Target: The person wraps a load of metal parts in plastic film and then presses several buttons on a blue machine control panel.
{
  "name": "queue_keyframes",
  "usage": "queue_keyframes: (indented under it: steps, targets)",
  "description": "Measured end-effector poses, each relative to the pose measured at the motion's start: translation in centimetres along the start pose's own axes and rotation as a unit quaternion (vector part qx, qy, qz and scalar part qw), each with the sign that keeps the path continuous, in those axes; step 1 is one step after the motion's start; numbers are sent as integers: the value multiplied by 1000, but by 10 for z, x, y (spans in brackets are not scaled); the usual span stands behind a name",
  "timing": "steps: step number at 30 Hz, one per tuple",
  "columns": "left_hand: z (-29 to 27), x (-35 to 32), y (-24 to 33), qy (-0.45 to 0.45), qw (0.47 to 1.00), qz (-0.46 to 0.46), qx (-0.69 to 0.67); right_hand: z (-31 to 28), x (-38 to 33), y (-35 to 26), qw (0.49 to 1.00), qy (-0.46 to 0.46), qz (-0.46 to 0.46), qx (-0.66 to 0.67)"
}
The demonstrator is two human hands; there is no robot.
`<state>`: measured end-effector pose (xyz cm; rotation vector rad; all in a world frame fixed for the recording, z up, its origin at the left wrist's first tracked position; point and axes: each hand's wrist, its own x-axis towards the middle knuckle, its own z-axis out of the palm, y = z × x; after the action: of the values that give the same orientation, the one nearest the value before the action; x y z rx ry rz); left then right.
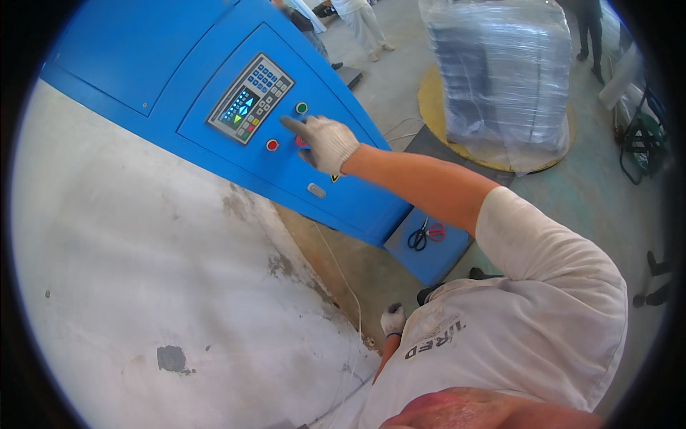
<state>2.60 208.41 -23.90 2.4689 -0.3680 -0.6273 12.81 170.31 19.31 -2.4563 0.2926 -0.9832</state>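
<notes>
My right hand (pixel 325 143), in a white glove with grey fingertips, reaches to the front of a blue machine cabinet (pixel 214 154). Its index finger is stretched out beside the control panel (pixel 250 98), which has a lit screen and keys; contact cannot be made out. A red knob (pixel 300 141) shows partly between finger and thumb. Near the hand are a green button (pixel 301 108) and a red button (pixel 272 144). Low at my side hangs my left hand (pixel 393 319), also gloved, its fingers curled in and nothing visible in them.
Black-handled scissors (pixel 418 238) and a red-handled pair (pixel 435 232) lie on a blue base (pixel 429 263). A film-wrapped stack (pixel 500 79) stands on a round yellow-edged platform (pixel 431 107). A large whitish surface (pixel 143 236) fills the left. Other people stand farther off.
</notes>
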Motion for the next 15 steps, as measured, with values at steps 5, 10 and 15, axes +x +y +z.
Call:
queue_keyframes:
  steps: [5, 10, 15]
  targets:
    - [33, 10, -65, 40, 996, 57, -63, 7, 31, 5, 1000, 25, 0, -19]
    - [61, 24, -106, 4, 996, -34, -86, 12, 7, -8, 999, 21, -28, 23]
    - [59, 25, -102, -20, 998, -38, -55, 16, -4, -9, 999, 18, -22, 35]
